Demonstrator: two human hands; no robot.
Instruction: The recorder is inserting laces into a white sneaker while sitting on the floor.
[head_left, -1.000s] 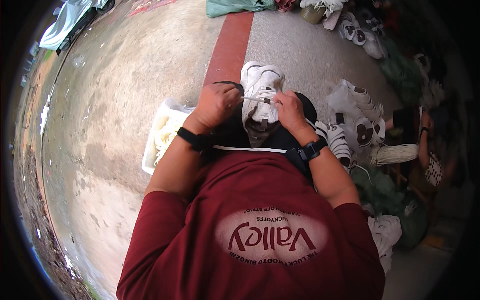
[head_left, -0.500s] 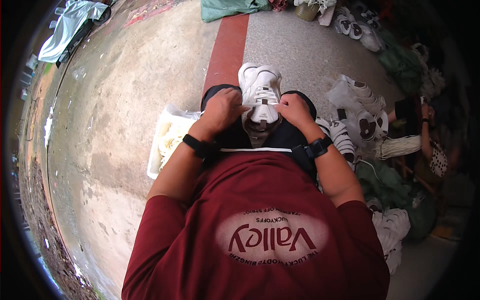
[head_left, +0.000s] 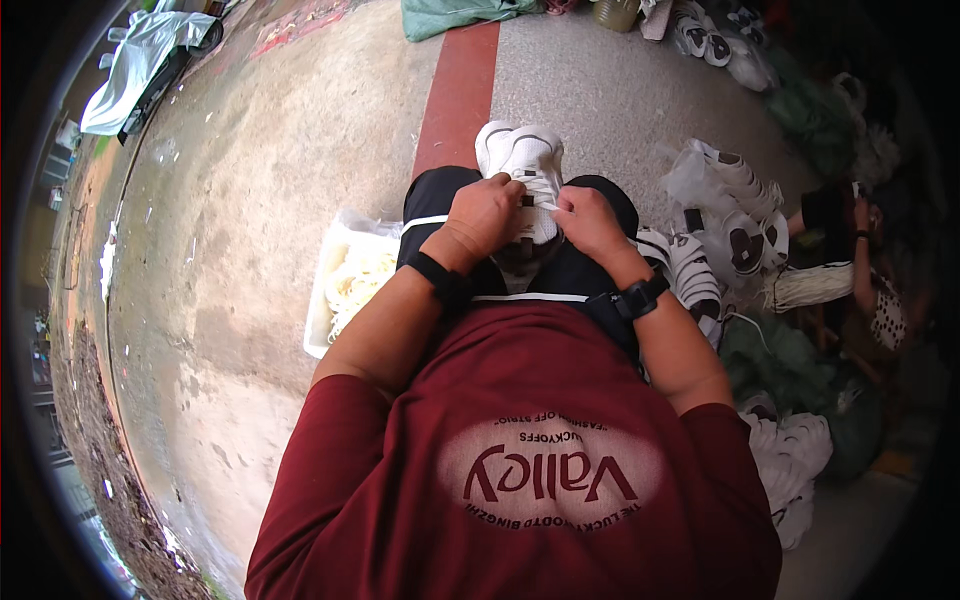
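A white sneaker [head_left: 522, 148] is held between my knees, its tongue end toward me. White shoelace [head_left: 545, 206] crosses its upper. My left hand [head_left: 482, 215] lies over the left side of the lacing with its fingers closed in a pinch on the lace; the back of the hand hides part of the grip. On the other side, my right hand [head_left: 590, 220] pinches the lace between thumb and finger, close to the shoe's edge. Both hands are only a short way apart.
By my left leg stands a white bin [head_left: 322, 300] of pale laces [head_left: 362, 278]. Several white shoes [head_left: 692, 275] and plastic-wrapped ones [head_left: 745, 250] crowd my right. Another person's arm [head_left: 862, 250] shows beyond them, near a bundle of white laces [head_left: 815, 285]. Green sacking [head_left: 775, 360] lies close by.
My left hand has moved right and inward, from beside the shoe to over its lacing. My right hand stays near the same place, still pinching the lace.
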